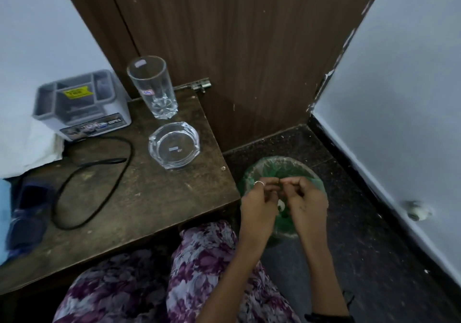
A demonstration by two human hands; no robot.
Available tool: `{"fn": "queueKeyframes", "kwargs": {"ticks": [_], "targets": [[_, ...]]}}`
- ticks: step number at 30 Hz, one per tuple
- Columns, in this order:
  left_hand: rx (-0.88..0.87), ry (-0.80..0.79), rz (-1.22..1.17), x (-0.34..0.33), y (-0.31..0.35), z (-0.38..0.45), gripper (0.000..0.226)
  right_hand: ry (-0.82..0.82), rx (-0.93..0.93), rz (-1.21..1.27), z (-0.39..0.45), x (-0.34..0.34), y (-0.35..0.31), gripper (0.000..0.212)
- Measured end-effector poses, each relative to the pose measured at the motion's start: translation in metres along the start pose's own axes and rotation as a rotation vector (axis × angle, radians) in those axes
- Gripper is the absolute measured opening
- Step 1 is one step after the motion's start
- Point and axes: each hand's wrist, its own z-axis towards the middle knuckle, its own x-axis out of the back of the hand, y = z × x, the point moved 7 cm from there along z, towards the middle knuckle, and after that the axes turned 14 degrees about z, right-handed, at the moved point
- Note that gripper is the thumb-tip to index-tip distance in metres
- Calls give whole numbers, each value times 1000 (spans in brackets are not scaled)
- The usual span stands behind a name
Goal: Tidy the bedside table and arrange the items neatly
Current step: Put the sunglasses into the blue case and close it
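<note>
On the dark wooden bedside table [149, 205] stand a tall clear glass [152, 89], a glass ashtray [174, 145], a grey compartment organiser [82, 105] and a looped black cable [94, 180]. A blue object [27, 220] lies at the table's left edge. Both hands hover over a green-lined waste bin [282, 170] on the floor to the right of the table. My left hand [259, 203] and my right hand [306, 203] have curled fingers whose tips nearly meet. Nothing clear shows between the fingers. A small white bit [281, 206] shows in the bin between my hands.
A wooden door [237, 48] rises behind the table and bin. White walls [411, 98] close in on the right, with a round fitting [419, 210] low on it. White cloth [27, 148] lies left of the organiser. My floral-clothed knees [199, 272] are at the table's front edge.
</note>
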Motion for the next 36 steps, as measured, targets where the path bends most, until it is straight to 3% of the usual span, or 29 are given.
{"fn": "queueKeyframes", "kwargs": {"ticks": [10, 15, 19, 24, 31, 36], "targets": [[-43, 415, -146, 182, -7, -53, 35, -328, 240, 99, -64, -131, -112, 15], [-7, 568, -3, 248, -42, -66, 32, -474, 271, 79, -85, -202, -130, 13], [27, 599, 143, 280, -68, -59, 28, -545, 286, 46, -85, -250, -128, 13], [23, 656, 297, 315, -96, -29, 23, -564, 331, 49, -70, -296, -125, 15], [24, 763, 215, 321, -113, -20, 24, -445, 439, 190, -60, -308, -121, 14], [14, 790, 195, 319, -115, -21, 24, -461, 495, 205, -69, -307, -119, 14]]}}
